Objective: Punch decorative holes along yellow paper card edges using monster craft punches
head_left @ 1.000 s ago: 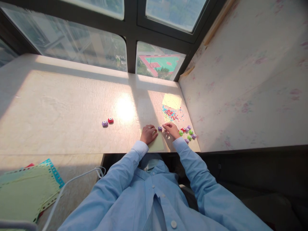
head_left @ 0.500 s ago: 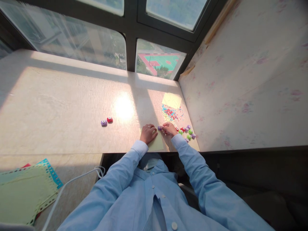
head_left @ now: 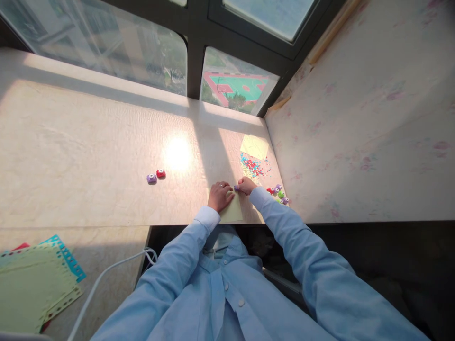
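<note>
My left hand [head_left: 219,195] rests with curled fingers on a pale green sheet of paper [head_left: 232,212] at the near edge of the table [head_left: 88,156], pinning it down. My right hand [head_left: 246,185] sits at the sheet's far edge, fingers closed on a small purple paper punch [head_left: 236,188]. A pile of tiny coloured paper bits [head_left: 253,166] lies just beyond my right hand, with a yellow sheet [head_left: 254,146] behind it.
Several small punches [head_left: 279,194] in red, green and purple lie right of my right arm by the wall [head_left: 355,118]. A purple punch [head_left: 151,178] and a red punch [head_left: 160,173] sit mid-table. Perforated green and blue sheets [head_left: 35,279] lie bottom left beside a white cable [head_left: 106,272].
My right hand has slid left and slightly away, onto the purple punch at the sheet's edge. My left hand stays on the paper. The view tilted a little.
</note>
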`<state>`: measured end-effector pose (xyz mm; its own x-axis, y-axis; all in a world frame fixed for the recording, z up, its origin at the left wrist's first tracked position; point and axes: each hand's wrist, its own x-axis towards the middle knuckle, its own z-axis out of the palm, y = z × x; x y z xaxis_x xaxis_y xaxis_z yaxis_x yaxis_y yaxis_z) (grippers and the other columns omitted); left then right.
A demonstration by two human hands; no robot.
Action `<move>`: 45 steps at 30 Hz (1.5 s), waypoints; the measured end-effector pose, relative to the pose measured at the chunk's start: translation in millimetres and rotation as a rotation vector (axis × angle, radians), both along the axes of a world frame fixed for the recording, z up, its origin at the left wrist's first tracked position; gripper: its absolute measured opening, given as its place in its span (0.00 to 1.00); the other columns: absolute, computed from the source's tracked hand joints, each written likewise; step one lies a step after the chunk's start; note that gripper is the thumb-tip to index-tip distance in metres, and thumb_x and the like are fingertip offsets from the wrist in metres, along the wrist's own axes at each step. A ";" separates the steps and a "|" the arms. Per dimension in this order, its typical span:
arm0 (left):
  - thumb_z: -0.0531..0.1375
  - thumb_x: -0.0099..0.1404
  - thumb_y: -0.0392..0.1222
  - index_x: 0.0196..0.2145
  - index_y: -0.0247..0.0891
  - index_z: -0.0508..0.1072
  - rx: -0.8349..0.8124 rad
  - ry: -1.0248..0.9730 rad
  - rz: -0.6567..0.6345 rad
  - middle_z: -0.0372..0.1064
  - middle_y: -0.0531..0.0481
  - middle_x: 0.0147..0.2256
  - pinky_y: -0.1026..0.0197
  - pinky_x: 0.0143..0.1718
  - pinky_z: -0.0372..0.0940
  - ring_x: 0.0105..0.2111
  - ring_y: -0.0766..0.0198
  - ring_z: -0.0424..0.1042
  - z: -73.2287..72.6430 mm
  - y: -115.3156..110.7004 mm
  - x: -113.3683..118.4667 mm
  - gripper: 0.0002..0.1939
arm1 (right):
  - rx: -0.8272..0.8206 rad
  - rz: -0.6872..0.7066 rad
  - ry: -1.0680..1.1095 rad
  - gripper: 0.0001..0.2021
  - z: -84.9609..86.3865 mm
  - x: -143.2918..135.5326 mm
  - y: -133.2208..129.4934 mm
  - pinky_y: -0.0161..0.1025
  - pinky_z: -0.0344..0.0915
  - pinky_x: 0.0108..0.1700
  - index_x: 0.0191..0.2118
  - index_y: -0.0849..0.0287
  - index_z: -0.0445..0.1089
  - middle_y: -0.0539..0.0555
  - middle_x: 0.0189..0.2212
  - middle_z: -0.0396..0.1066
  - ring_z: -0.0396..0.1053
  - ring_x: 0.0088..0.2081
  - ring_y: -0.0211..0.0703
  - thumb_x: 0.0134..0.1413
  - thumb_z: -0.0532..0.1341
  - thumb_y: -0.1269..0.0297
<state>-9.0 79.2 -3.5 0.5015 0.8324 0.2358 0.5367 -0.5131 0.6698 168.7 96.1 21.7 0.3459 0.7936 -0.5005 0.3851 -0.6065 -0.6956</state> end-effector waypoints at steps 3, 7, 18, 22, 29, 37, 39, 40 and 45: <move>0.64 0.62 0.44 0.38 0.41 0.78 -0.005 -0.002 -0.011 0.73 0.44 0.44 0.49 0.46 0.62 0.46 0.52 0.69 0.4 -0.2 -0.3 0.08 | -0.070 -0.023 -0.025 0.20 1.2 -1.5 -0.6 0.29 0.46 0.23 0.26 0.58 0.58 0.43 0.12 0.54 0.52 0.17 0.29 0.32 0.71 0.76; 0.64 0.62 0.44 0.37 0.41 0.78 -0.008 0.013 -0.023 0.73 0.44 0.44 0.49 0.46 0.62 0.46 0.52 0.69 1.2 0.0 -1.3 0.07 | -0.101 -0.040 0.001 0.19 8.7 -2.3 -6.9 0.28 0.44 0.21 0.28 0.58 0.59 0.42 0.13 0.56 0.51 0.16 0.28 0.35 0.72 0.70; 0.64 0.62 0.43 0.35 0.41 0.78 0.014 0.026 -0.010 0.73 0.44 0.43 0.50 0.45 0.62 0.46 0.51 0.69 2.2 0.8 -1.4 0.06 | 0.101 0.051 0.130 0.24 27.3 -6.3 -34.6 0.29 0.56 0.23 0.49 0.61 0.69 0.44 0.20 0.64 0.58 0.19 0.30 0.44 0.69 0.62; 0.64 0.62 0.43 0.35 0.41 0.78 0.019 0.024 -0.014 0.73 0.44 0.43 0.50 0.46 0.62 0.46 0.51 0.69 1.6 1.2 -1.6 0.05 | 0.167 0.100 0.055 0.15 27.8 -6.9 -31.8 0.32 0.63 0.30 0.40 0.62 0.74 0.47 0.22 0.67 0.63 0.24 0.33 0.41 0.68 0.68; 0.63 0.62 0.41 0.35 0.40 0.78 0.003 0.032 -0.008 0.73 0.45 0.43 0.50 0.46 0.62 0.46 0.52 0.69 0.9 1.1 -1.1 0.04 | 0.324 0.124 -0.133 0.07 40.2 17.2 -24.6 0.39 0.65 0.50 0.32 0.58 0.76 0.53 0.34 0.72 0.67 0.42 0.42 0.42 0.68 0.67; 0.63 0.62 0.40 0.34 0.40 0.77 0.004 0.029 -0.005 0.73 0.45 0.43 0.50 0.47 0.62 0.45 0.53 0.69 0.1 1.4 -1.2 0.03 | 0.358 -0.073 0.069 0.19 52.5 45.6 -38.0 0.31 0.61 0.27 0.34 0.62 0.70 0.55 0.33 0.71 0.68 0.28 0.36 0.46 0.65 0.49; 0.63 0.62 0.40 0.34 0.40 0.77 0.009 0.029 -0.009 0.73 0.45 0.43 0.50 0.46 0.63 0.45 0.53 0.69 0.0 1.8 -1.5 0.04 | 0.338 -0.184 0.196 0.24 56.3 48.9 -44.1 0.29 0.58 0.24 0.35 0.62 0.68 0.54 0.32 0.71 0.68 0.28 0.36 0.43 0.67 0.45; 0.62 0.62 0.40 0.33 0.40 0.77 0.011 0.029 -0.010 0.73 0.45 0.42 0.50 0.46 0.63 0.45 0.53 0.69 -0.1 2.1 -1.6 0.04 | 0.326 -0.233 0.256 0.25 58.1 50.3 -47.2 0.29 0.58 0.23 0.34 0.62 0.67 0.54 0.31 0.70 0.69 0.28 0.36 0.41 0.68 0.43; 0.62 0.62 0.41 0.34 0.40 0.77 0.025 0.032 -0.013 0.73 0.45 0.42 0.50 0.46 0.63 0.45 0.53 0.69 -2.0 2.9 -1.9 0.05 | 0.331 -0.339 0.418 0.26 66.2 57.2 -62.5 0.31 0.63 0.25 0.35 0.60 0.64 0.53 0.28 0.69 0.68 0.27 0.36 0.38 0.72 0.45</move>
<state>-11.0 82.1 -5.5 0.5196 0.8199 0.2406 0.5507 -0.5366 0.6394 226.0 33.7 87.9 0.4337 0.8101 -0.3945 -0.1356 -0.3742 -0.9174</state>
